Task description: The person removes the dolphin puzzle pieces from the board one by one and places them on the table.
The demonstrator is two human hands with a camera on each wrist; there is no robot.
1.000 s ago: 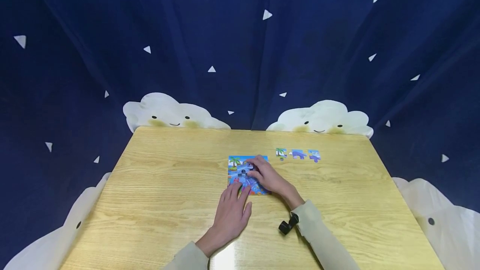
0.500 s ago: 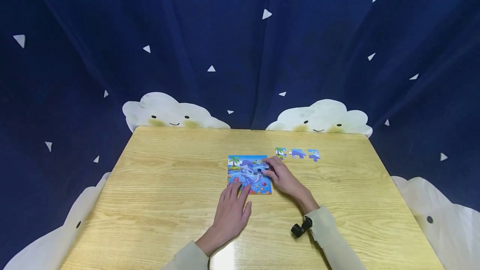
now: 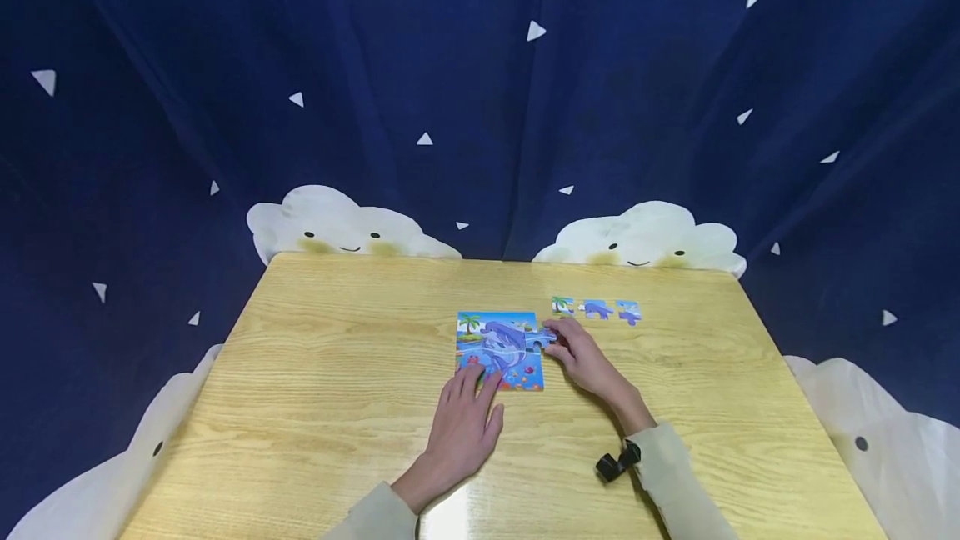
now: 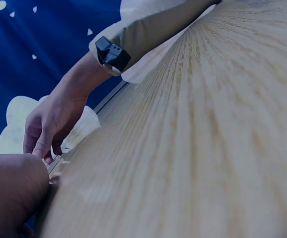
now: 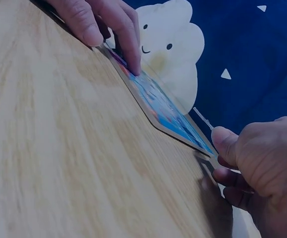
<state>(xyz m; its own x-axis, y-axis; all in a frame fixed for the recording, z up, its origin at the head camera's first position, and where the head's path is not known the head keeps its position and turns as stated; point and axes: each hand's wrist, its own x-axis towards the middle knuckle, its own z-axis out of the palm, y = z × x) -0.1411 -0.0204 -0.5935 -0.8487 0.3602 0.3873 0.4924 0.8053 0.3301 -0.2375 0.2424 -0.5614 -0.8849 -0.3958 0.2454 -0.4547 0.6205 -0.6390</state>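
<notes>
Mid-frame: right hand pinches puzzle piece; left hand, fingers extended, on picture board. Likely shifting piece; next calls for steady grip.

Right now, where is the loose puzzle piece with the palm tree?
In the head view, the palm tree piece lies right of center, leftmost in a row of three, just beyond the right hand.

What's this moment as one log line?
left hand: touches dolphin jigsaw | right hand: pinches jigsaw piece at puzzle's right edge | three loose pieces: on wooden table
</notes>
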